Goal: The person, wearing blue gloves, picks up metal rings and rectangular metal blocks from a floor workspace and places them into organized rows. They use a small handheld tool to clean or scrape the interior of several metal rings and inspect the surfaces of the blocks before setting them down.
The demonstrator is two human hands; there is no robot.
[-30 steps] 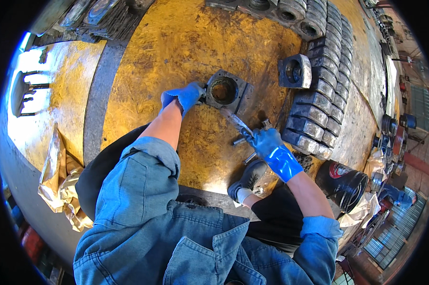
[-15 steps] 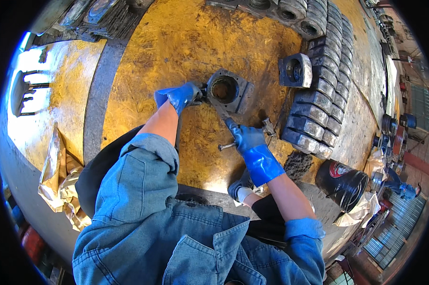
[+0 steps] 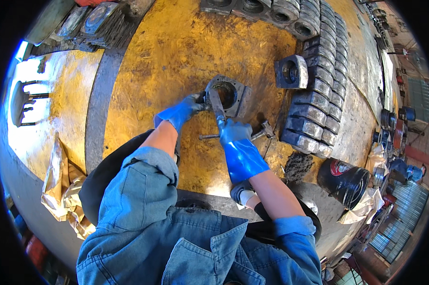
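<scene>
A dark metal block (image 3: 243, 102) with a round bore lies on the yellow, stained floor in front of me. My left hand (image 3: 188, 105), in a blue rubber glove, is closed on the block's left edge. In my right hand (image 3: 234, 133), gloved the same way, is a flat file (image 3: 216, 101); its grey blade lies across the left side of the bore. Beside the right glove lies a hammer (image 3: 265, 130), its head to the right. A thin metal rod (image 3: 208, 137) shows left of that glove; whether it joins the hammer is hidden.
Stacked metal blocks (image 3: 314, 102) line the right side, with one separate block (image 3: 291, 72) beside them. Dark shavings (image 3: 298, 165) lie near a black bucket (image 3: 342, 183). Brown paper (image 3: 57, 185) is at left, flat plates (image 3: 98, 23) at far left. My shoe (image 3: 239, 191) is close below.
My right hand has moved left and slightly up, bringing the file from the block's lower edge over the bore. The left hand still grips the block's left edge.
</scene>
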